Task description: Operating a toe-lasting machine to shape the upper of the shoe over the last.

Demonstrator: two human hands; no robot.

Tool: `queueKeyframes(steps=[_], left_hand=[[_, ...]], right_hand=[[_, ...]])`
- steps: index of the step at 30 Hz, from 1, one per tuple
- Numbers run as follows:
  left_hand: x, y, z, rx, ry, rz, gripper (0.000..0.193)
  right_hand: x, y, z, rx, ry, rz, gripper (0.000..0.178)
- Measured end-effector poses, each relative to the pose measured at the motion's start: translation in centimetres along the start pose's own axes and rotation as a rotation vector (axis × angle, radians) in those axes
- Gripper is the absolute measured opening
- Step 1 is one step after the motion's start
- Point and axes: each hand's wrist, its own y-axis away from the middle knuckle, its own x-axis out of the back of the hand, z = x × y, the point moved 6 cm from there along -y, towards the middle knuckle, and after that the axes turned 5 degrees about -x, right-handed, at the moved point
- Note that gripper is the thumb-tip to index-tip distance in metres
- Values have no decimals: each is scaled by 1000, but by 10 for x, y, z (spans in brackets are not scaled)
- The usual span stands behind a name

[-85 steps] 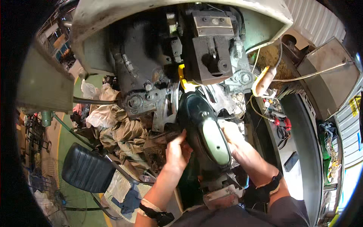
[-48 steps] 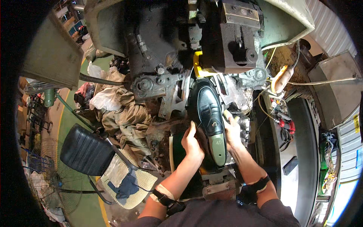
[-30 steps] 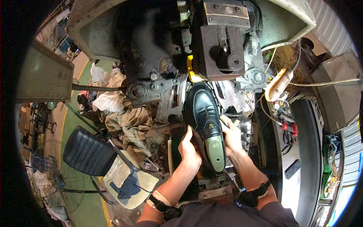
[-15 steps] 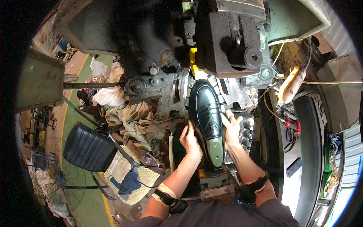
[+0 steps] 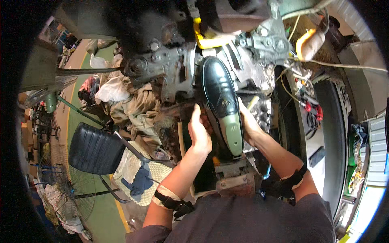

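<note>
A black leather shoe upper (image 5: 221, 83) is stretched over a green shoe last (image 5: 231, 130). Its toe points away from me, into the metal parts of a dark machine (image 5: 174, 67). My right hand (image 5: 250, 126) lies along the right side of the shoe, its fingers partly hidden behind it. On the left, my left hand (image 5: 199, 133) is beside the heel end with the thumb stretched up and a small gap to the shoe. Its other fingers are in shadow near the shoe's edge. A yellow bent bar (image 5: 211, 42) sits just beyond the toe.
To the left stand a black chair (image 5: 96, 149) and a wire fan (image 5: 69, 188), with piled cloth (image 5: 135, 107) behind. A rag-wrapped, yellow-edged piece (image 5: 311, 43) hangs at the upper right. A phone-like dark slab (image 5: 317, 156) lies on the right-hand ledge.
The view has shifted, so machine and shoe sit higher in the picture. My left thumb has come away from the shoe's side; my right hand stays against it.
</note>
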Motion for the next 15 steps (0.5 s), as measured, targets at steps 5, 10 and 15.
queueKeyframes(steps=[5,10,15], left_hand=[[-38,14,-6,-257,160,-225,58],[-27,-5,-16,-299,168,-154,51],[-21,-14,-16,-381,149,-179,48]], right_hand=[[0,-2,11,211,-153,2,54],[1,-20,6,416,-9,-58,48],[7,-18,5,438,-93,13,45]])
